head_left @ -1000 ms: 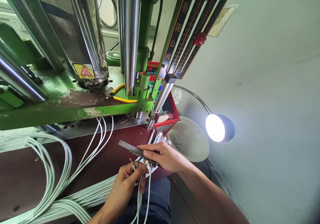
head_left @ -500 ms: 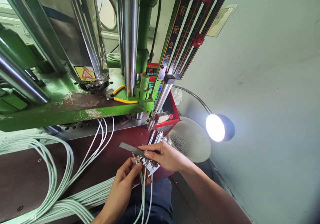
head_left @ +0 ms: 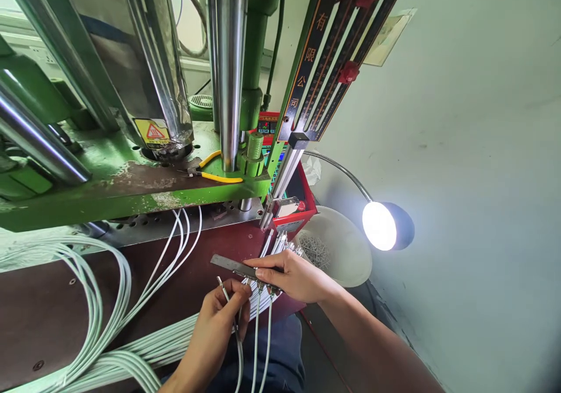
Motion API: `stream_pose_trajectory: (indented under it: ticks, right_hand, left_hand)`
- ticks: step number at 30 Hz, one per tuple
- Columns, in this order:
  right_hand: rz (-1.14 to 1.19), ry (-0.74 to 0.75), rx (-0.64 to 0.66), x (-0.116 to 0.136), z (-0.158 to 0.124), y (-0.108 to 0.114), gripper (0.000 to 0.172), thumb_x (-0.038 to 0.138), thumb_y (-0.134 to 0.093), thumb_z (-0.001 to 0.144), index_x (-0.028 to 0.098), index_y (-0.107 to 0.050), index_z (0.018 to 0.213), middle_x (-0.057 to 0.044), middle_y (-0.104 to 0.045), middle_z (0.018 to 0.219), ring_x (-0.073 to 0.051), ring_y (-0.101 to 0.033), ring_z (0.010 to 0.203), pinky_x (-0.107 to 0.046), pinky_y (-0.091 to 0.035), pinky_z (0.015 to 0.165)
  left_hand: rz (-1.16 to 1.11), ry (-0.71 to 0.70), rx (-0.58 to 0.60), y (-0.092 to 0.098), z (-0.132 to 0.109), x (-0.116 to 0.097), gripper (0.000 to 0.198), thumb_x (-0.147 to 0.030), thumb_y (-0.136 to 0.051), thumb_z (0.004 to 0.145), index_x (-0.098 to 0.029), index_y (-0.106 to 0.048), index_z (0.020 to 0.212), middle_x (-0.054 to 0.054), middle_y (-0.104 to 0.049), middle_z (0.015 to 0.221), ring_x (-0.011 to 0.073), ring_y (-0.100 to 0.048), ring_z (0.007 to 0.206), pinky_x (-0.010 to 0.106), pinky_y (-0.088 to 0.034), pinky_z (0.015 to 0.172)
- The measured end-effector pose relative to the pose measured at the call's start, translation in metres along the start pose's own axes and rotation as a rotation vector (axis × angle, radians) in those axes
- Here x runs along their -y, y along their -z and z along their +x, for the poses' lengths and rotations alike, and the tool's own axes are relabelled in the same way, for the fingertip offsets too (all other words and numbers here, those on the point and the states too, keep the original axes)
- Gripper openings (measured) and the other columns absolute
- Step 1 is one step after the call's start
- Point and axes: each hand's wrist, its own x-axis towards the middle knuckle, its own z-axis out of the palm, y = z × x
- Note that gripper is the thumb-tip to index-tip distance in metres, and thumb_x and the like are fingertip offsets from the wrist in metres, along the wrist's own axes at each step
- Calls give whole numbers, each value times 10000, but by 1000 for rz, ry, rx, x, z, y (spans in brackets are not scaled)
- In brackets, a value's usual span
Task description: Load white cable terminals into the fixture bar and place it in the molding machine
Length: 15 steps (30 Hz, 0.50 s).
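My right hand (head_left: 289,275) is closed on a narrow metal bar (head_left: 228,264) that it holds level in front of the press. Two pale cables (head_left: 262,346) hang from the bar's underside by their metal ends. Just below and to the left, my left hand (head_left: 221,317) pinches another pale cable (head_left: 239,358), whose metal tip (head_left: 219,280) points up and left, short of the bar. More cable ends with metal connectors (head_left: 280,242) lie behind my right hand.
A green press (head_left: 131,188) with steel columns (head_left: 230,66) looms above. Yellow-handled pliers (head_left: 214,174) rest on its deck. A bundle of pale cables (head_left: 100,323) loops at the left. A white bowl of small metal parts (head_left: 337,247) and a lit gooseneck lamp (head_left: 381,225) sit at the right.
My left hand has drawn back down and left from the bar with one cable; its tip now stands free. Two cables stay hanging from the bar.
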Motion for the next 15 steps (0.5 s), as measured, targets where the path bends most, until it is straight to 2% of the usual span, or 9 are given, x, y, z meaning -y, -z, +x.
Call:
stream_pose_trajectory:
  ticks: [5,8,11,15]
  right_hand:
    - [-46,50,-26,2,-1,-3,392,334,-517,913,215,-650,1262,-22,-733,967,-154,-603,763,-247,-486,708]
    - [-47,77,6,-1,0,0,391,327,-514,916,219,-646,1267,-22,-724,1042,-157,-597,808,-234,-481,698]
    - [-34,50,41,-9,1,5,387,343,-521,917,221,-653,1261,-11,-715,885,-124,-540,695,-214,-442,620]
    - [8,15,43,-20,3,13,435,358,-521,921,194,-607,1314,-2,-629,724,-98,-474,604,-207,-405,562]
  left_hand:
    - [3,11,-13,-2,0,-4,345,-458,-697,701,-188,-511,593,-49,-499,439,70,-380,334,211,-282,377]
    - [1,22,28,-2,0,-6,352,-469,-718,678,-179,-539,590,-21,-566,488,95,-463,376,230,-367,433]
    - [44,-10,12,1,0,-8,309,-461,-731,669,-172,-621,680,7,-649,600,138,-567,518,256,-452,563]
    - [118,-102,-75,7,0,-10,259,-433,-715,698,-184,-664,746,5,-681,658,152,-596,632,250,-466,659]
